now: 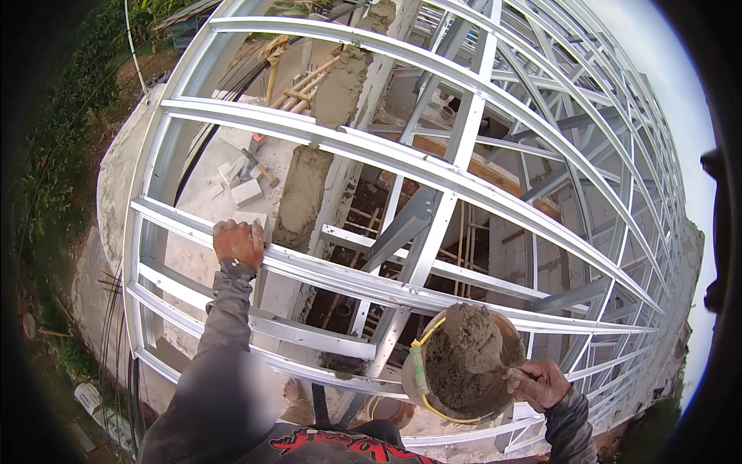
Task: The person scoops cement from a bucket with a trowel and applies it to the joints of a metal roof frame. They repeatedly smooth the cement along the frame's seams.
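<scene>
Head view, looking straight down through a light steel roof frame (433, 193); silver battens running left to right, trusses crossing beneath them, everything bowed by the lens. Left hand (238, 243) up on a batten (309, 267), fingers curled over its top edge, clamped firmly on the metal; grey sleeve (224, 309) stretching back down toward the lower edge. Right hand (543, 383) low on the right, closed on the rim of a round bucket (464, 363); thumb side pressed to the rim, fingers wrapped under, so a tight hold on the rim. Bucket heaped with wet grey mortar (462, 354), piled above the rim; a yellow band (421, 363) looping round the bucket's left side; bucket sitting just above the lower battens, near the right hand's wrist, whether resting on the frame or merely held cannot be told. Below the frame, a rough mortar-capped wall top (305, 189) running up the middle; pale blocks (246, 192) and a hammer (259, 166) lying on the concrete slab (209, 155) to the left of it; bamboo poles (305, 85) leaning farther up. Green plants (62, 139) along the far left edge; pale sky (680, 100) at the right.
</scene>
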{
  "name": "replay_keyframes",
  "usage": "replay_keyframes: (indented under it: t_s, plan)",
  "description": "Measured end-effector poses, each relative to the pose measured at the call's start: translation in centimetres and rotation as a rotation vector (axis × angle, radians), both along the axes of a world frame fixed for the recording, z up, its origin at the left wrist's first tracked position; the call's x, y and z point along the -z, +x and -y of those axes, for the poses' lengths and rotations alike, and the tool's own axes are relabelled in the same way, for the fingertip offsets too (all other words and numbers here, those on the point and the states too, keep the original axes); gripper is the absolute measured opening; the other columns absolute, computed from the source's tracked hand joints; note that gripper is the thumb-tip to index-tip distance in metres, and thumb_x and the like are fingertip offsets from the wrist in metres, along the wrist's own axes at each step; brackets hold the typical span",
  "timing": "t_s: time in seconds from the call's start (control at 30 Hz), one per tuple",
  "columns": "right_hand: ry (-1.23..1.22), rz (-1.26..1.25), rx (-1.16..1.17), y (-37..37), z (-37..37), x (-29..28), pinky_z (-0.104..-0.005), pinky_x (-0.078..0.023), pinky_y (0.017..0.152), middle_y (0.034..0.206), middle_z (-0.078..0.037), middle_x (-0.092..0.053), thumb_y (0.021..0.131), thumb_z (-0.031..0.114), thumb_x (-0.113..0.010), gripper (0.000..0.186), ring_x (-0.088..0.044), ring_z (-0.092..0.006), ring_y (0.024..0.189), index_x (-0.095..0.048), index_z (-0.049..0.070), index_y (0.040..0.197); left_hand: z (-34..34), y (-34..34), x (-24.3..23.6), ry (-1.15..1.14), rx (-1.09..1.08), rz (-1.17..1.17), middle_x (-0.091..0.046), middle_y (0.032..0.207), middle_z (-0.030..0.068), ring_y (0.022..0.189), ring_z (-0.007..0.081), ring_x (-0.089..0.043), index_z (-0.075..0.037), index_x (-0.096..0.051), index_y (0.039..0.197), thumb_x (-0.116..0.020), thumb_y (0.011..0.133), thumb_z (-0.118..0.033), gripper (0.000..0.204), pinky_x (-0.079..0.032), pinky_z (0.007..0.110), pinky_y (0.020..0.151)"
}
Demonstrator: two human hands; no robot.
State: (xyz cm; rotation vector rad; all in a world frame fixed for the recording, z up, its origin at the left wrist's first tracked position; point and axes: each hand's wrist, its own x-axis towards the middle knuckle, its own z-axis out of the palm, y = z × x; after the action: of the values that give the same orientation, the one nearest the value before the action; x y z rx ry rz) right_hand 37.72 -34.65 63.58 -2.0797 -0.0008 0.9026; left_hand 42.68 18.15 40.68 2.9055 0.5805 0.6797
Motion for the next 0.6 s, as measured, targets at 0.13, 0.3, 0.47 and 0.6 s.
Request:
replay_keyframes:
  t_s: [0.13,0.3,0.47,0.6]
  plan:
    - [0.504,-0.047,0.181,3.0,-8.2,-1.0,-0.0301,-0.051,0.06,0.092,-0.011,-0.059,0.072,0.0,-0.045,0.048,-0.058,-0.0172,0.072,-0.05,-0.012,0.118,0.2,-0.2,-0.4,-0.004,0.01,0.067,-0.065,0.07,0.015,0.075,0.0323,-0.058,-0.002,-0.068,0.067,-0.046,0.088,-0.029,0.041,-0.039,0.044,0.083]
    - [1.146,-0.056,0.096,12.4,-22.1,-1.8,-0.0273,-0.053,0.056,0.1,-0.011,-0.055,0.089,0.003,-0.049,0.035,-0.056,-0.0164,0.082,-0.044,-0.01,0.121,-0.2,-0.5,-0.1,-0.093,0.057,0.014,-0.068,0.08,0.0137,0.084,0.0292,-0.061,-0.005,-0.071,0.078,-0.051,0.084,-0.031,0.034,-0.038,0.044,0.088]
    - [1.094,0.371,0.034,24.0,-34.1,-6.2,-0.0258,-0.05,0.053,0.078,-0.01,-0.057,0.085,0.01,-0.057,0.022,-0.056,-0.0171,0.059,-0.056,-0.007,0.1,-0.6,-0.7,0.0,-0.101,0.097,0.101,-0.068,0.078,0.0134,0.081,0.029,-0.062,-0.005,-0.071,0.076,-0.055,0.081,-0.029,0.029,-0.04,0.045,0.085]
    - [0.825,0.719,0.164,33.6,-41.2,-8.4,-0.0285,-0.054,0.06,0.08,-0.012,-0.062,0.084,0.011,-0.061,0.015,-0.063,-0.0206,0.067,-0.062,0.0,0.094,-0.7,-0.7,0.3,-0.128,0.12,0.221,-0.066,0.072,0.0135,0.076,0.0298,-0.061,-0.006,-0.07,0.068,-0.059,0.077,-0.027,0.025,-0.042,0.045,0.08]
